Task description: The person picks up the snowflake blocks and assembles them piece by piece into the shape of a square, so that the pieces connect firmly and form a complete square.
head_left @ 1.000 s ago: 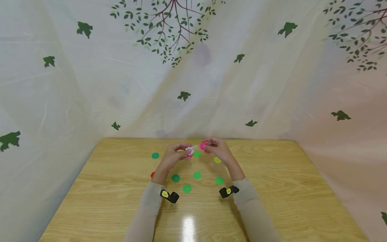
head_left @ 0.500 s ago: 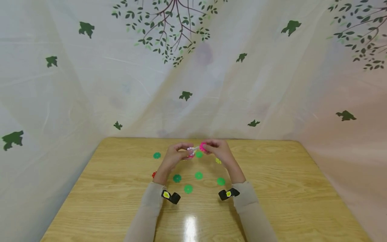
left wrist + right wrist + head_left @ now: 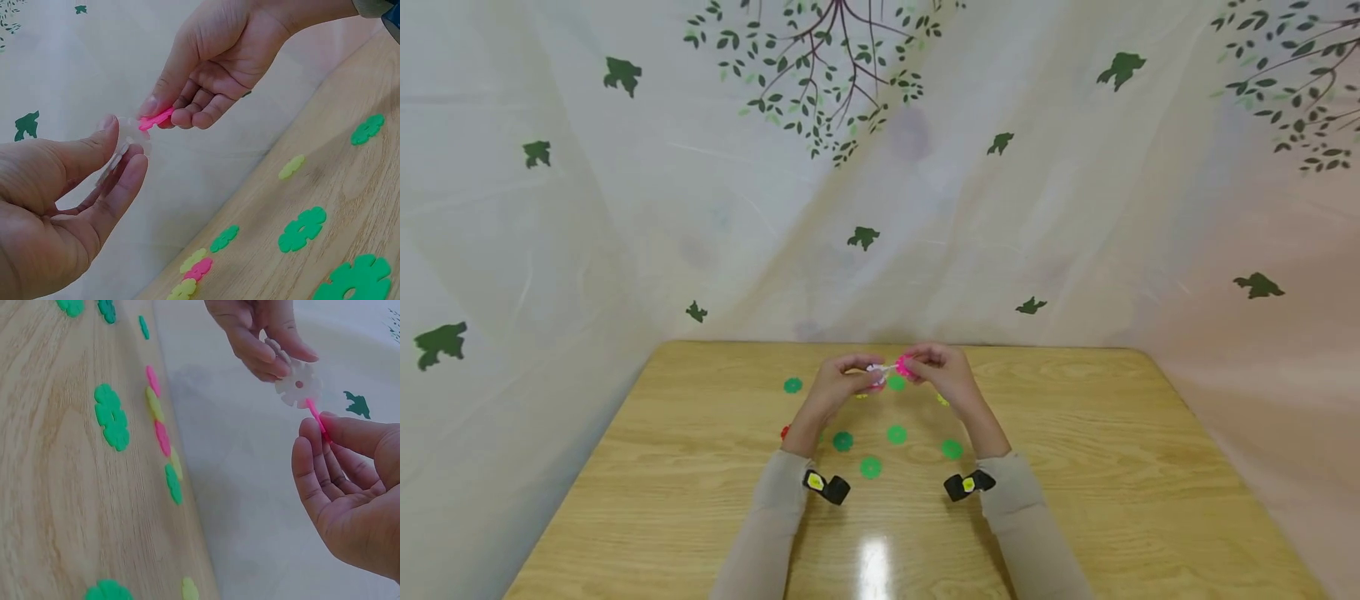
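My left hand (image 3: 838,385) pinches white notched plastic discs between thumb and fingers. One white disc (image 3: 288,392) juts out toward the right; another white disc (image 3: 279,351) sits at an angle to it, partly hidden by the fingers. My right hand (image 3: 946,375) holds a pink notched disc (image 3: 155,119) between thumb and index finger. The pink disc's edge meets the rim of the jutting white disc, roughly crosswise. How deep the notches engage cannot be told. Both hands are raised above the table's far part.
Several green discs (image 3: 870,468) lie flat on the wooden table (image 3: 1120,467), below and between the forearms. Yellow discs (image 3: 292,167) and a pink disc (image 3: 199,269) lie near the far edge. A red disc (image 3: 786,432) is partly behind the left wrist. Printed cloth hangs behind.
The hands have drawn slightly closer together. The small gap between the white disc and the pink disc a second ago has closed. Both hands keep their hold.
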`<act>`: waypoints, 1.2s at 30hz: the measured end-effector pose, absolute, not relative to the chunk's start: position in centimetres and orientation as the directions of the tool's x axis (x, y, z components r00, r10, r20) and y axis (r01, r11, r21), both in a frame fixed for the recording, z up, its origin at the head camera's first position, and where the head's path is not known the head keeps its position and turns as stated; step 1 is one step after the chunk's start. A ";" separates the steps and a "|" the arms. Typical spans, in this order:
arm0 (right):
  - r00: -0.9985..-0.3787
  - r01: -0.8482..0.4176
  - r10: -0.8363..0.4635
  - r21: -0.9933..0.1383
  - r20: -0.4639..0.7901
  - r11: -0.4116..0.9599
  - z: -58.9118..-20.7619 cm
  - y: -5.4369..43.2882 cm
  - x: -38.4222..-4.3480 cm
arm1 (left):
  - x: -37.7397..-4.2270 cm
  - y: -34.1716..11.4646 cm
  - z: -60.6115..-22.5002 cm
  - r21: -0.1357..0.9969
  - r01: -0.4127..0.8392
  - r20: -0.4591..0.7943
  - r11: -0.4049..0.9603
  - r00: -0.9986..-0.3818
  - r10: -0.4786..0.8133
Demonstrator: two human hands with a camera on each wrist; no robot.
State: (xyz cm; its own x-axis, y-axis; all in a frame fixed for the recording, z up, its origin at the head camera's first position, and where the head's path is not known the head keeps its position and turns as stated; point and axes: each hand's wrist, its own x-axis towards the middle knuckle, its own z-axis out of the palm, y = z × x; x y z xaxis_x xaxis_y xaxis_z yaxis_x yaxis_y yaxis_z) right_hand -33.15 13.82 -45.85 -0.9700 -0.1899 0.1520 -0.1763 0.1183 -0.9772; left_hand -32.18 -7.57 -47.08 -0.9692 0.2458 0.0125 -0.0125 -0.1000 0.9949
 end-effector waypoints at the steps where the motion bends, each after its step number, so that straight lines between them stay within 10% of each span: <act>1: -0.969 -0.182 -0.191 -0.976 0.158 0.116 -45.9 13.8 -33.1 | -32.1 -7.5 -47.1 0.994 -0.012 0.016 -0.108 -0.968 0.252; 36: -0.952 -0.296 -0.116 -0.945 0.281 0.138 -46.6 13.0 -32.6 | -32.1 -6.5 -47.7 0.996 0.005 0.023 -0.091 -0.982 0.189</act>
State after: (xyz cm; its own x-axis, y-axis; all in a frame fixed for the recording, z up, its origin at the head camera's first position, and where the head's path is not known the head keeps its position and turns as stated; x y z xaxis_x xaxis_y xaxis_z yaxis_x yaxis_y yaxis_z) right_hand -32.56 12.97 -46.63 -0.9525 -0.1165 0.2814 -0.2961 0.1383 -0.9451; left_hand -32.07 -6.51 -47.71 -0.9816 0.1894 0.0225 0.0052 -0.0915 0.9958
